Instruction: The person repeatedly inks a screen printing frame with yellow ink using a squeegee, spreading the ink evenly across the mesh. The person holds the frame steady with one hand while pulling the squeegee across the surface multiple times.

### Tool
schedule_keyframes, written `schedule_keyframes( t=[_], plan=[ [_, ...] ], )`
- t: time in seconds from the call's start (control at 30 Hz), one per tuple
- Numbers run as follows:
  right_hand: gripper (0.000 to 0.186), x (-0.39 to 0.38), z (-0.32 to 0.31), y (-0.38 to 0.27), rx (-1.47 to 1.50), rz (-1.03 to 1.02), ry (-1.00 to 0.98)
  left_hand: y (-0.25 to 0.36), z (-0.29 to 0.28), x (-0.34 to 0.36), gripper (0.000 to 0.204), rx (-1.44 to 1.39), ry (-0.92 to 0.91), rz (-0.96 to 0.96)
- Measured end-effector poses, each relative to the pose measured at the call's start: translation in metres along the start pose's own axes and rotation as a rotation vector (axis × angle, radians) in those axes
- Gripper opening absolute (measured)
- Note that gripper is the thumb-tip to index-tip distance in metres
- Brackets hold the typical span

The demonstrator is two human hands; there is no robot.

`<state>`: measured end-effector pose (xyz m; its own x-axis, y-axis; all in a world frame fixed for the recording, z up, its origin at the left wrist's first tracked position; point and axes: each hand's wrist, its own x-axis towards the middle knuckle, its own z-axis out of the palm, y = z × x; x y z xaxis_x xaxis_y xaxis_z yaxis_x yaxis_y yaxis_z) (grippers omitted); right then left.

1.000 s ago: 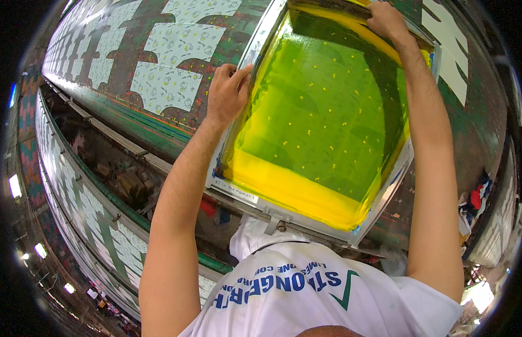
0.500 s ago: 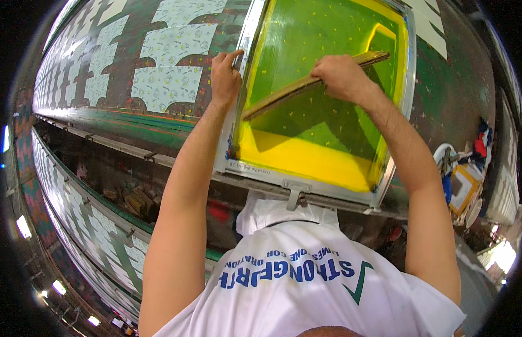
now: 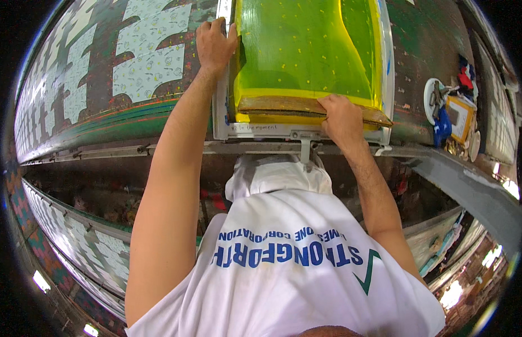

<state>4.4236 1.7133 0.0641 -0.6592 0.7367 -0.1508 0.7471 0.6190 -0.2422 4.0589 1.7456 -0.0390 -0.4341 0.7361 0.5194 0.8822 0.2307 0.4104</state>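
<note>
While I am gripping the wooden squeegee point(image 3: 280, 106) with my right hand point(image 3: 343, 121): my fingers are bending over its handle, though the underside of my hold is staying out of my sight.
Squeegee: it is lying crosswise over the near end of the mesh point(image 3: 294, 62), with more length running left of my grip than right; if I am pressing off centre, I am risking the long side swinging or lifting.
Squeegee's right end: it is reaching over the frame's right rail, just right of my grip; I cannot tell whether it is touching, but a catch there could be jolting my hold and smearing the metal.
Yellow ink point(image 3: 278, 91): it is banding the mesh just beyond the handle, and a bright streak is running farther ahead of my grip; uneven pressure could be leaving thick and thin patches.
Left hand point(image 3: 215, 48): it is touching the left rail of the screen frame point(image 3: 222, 109), ahead and left of my right grip; I cannot tell whether it is clamping or merely resting, and a loose hold could be letting the frame shift.
Printed panels point(image 3: 149, 64): they are lying beyond my left hand, outside the frame; stray drips could be spotting them.
</note>
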Motion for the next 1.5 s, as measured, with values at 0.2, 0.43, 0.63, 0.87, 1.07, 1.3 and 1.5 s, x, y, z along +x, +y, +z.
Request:
schedule_keyframes(
  t=[0.2,0.43,0.63,0.87,1.07,1.3,1.5],
  plan=[
    [0.027,0.005,-0.002,0.007,-0.035,-0.045,0.029,-0.001,-0.001,0.0,0.045,0.018,-0.04,-0.002],
    [0.036,0.002,-0.014,0.005,-0.011,-0.025,-0.053,-0.002,0.0,0.0,0.045,0.0,-0.065,-0.017],
    [0.032,-0.015,-0.003,-0.009,-0.048,0.003,-0.134,0.001,-0.001,0.001,0.042,0.006,-0.065,-0.007],
    [0.031,-0.037,-0.004,-0.002,0.078,-0.21,-0.081,0.004,-0.003,0.002,0.042,0.052,-0.078,-0.034],
    [0.056,-0.044,-0.014,0.032,0.344,-0.241,-0.308,0.001,-0.005,0.0,0.045,0.088,-0.103,-0.019],
    [0.066,-0.019,-0.017,0.173,0.281,0.397,0.321,0.008,-0.016,-0.006,0.054,0.15,-0.219,-0.038],
    [0.076,0.006,-0.013,0.227,0.452,0.512,0.163,0.008,-0.017,-0.013,0.052,0.21,-0.27,-0.047]
  ],
)
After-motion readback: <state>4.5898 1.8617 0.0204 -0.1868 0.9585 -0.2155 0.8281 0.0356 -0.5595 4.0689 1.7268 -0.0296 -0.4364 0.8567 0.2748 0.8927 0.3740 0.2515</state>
